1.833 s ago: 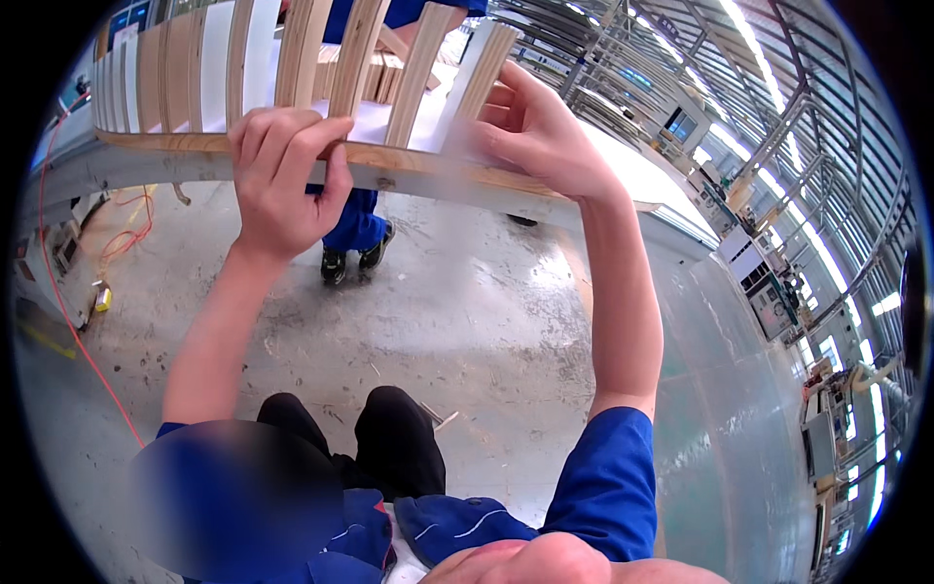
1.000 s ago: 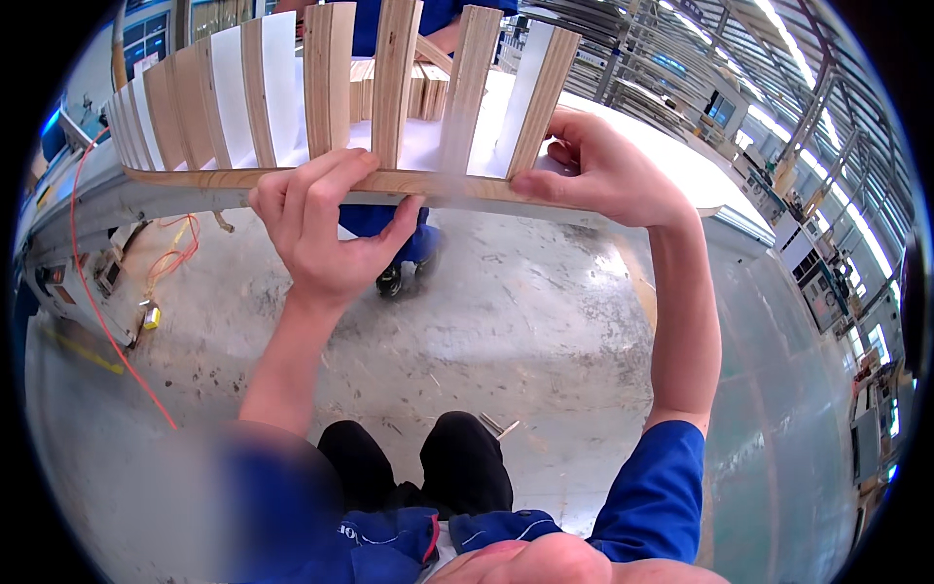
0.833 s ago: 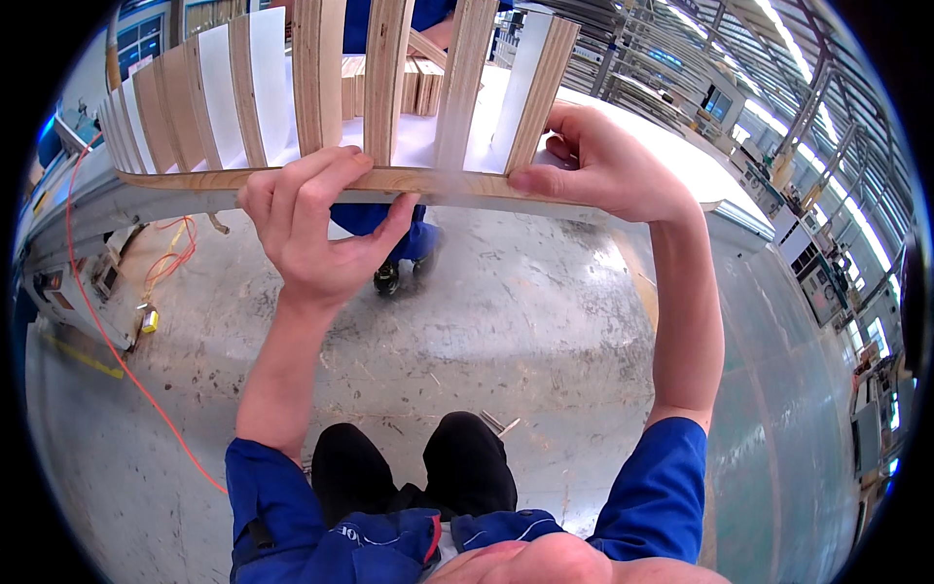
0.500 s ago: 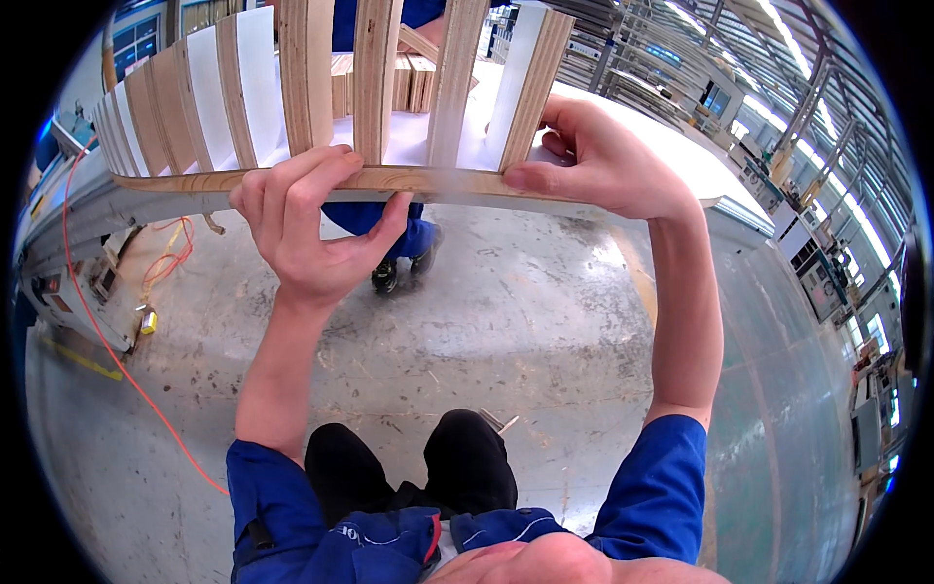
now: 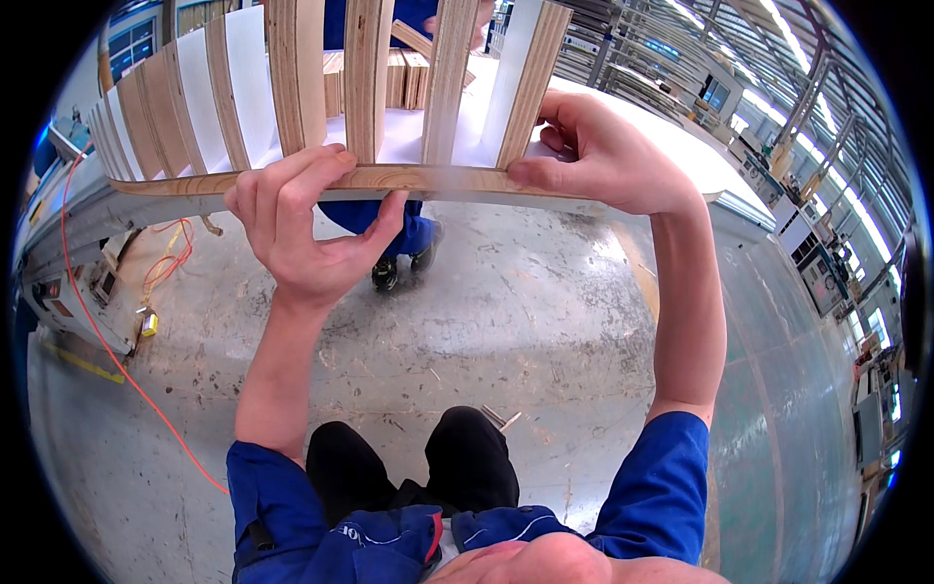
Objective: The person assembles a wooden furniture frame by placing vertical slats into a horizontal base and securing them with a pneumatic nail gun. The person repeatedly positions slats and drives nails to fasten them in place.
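A long pale wooden rail (image 5: pixel 418 179) runs along the near edge of the white tabletop (image 5: pixel 671 136). Upright plywood slats (image 5: pixel 362 78), some white-faced, rise from it in a row. My left hand (image 5: pixel 302 229) grips the rail, its fingertips over the top beside a slat's foot and its thumb against the front. At the row's right end, my right hand (image 5: pixel 623 161) is closed around the lower part of the last slat (image 5: pixel 533 92). Its thumb presses at the slat's foot by the rail, while its other fingers curl partly hidden behind the slat.
Beyond the slats stands another person in blue clothes (image 5: pixel 336 24), legs visible under the table. A group of plywood blocks (image 5: pixel 413 83) lies on the tabletop. An orange hose (image 5: pixel 146 389) hangs at left near a grey machine (image 5: pixel 88 307). Wood scraps (image 5: pixel 502 419) lie on the floor.
The slats and rail sit slightly further left in view, and both hands have barely shifted. Across the table, the other person's hand has moved to the right.
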Available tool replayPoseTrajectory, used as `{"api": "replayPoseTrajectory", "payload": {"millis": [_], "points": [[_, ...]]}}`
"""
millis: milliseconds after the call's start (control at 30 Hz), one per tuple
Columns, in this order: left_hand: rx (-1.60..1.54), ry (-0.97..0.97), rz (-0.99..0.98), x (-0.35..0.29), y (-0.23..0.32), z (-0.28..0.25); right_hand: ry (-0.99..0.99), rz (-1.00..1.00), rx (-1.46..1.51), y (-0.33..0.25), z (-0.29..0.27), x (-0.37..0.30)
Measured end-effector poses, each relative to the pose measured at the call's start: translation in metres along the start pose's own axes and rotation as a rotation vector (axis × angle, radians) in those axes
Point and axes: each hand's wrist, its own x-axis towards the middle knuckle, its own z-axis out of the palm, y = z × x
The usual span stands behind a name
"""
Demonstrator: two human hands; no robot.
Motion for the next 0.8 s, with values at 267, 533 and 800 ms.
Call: {"api": "replayPoseTrajectory", "payload": {"millis": [267,533,800], "points": [[0.003,-0.006,0.008,0.002,0.000,-0.001,0.003,0.048,-0.047,-0.007,-0.001,0.000],[-0.003,-0.008,0.013,0.001,-0.001,-0.001,0.030,0.063,-0.065,-0.010,0.000,0.000],[0.005,-0.009,0.012,-0.001,-0.002,-0.002,0.030,0.061,-0.083,-0.010,0.002,0.001]]}}
